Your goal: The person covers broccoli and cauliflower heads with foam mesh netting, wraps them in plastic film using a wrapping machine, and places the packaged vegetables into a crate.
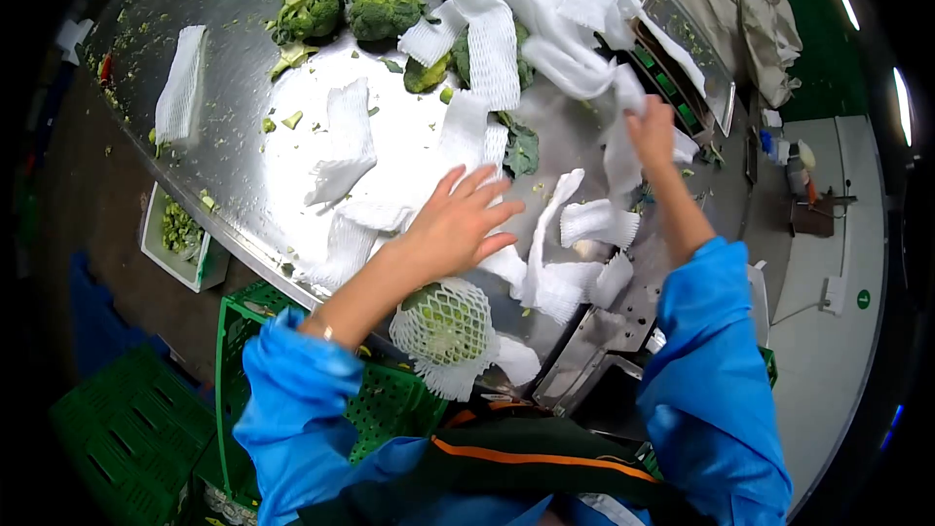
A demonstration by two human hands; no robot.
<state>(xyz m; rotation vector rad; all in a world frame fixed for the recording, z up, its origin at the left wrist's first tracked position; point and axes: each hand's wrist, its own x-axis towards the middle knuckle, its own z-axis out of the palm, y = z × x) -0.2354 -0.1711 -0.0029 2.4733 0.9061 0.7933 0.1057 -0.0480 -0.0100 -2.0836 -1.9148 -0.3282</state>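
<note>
Blue sleeves (716,370) nearest; one netted broccoli (446,323), bare heads (314,8) left on counter (239,68); spread left hand (456,224), right hand (654,129) clamped on netting (621,156).

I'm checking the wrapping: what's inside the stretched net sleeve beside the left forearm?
Through the net sleeve, a rounded green vegetable shows. Its underside is hidden, and the mesh obscures finer detail.

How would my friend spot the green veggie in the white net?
Find the big metal table and look toward its near edge. In the picture, just below the left hand, is a round green vegetable in white netting. Unlike the flat white sleeves nearby, its mesh is stretched into open diamonds, green showing through.
</note>
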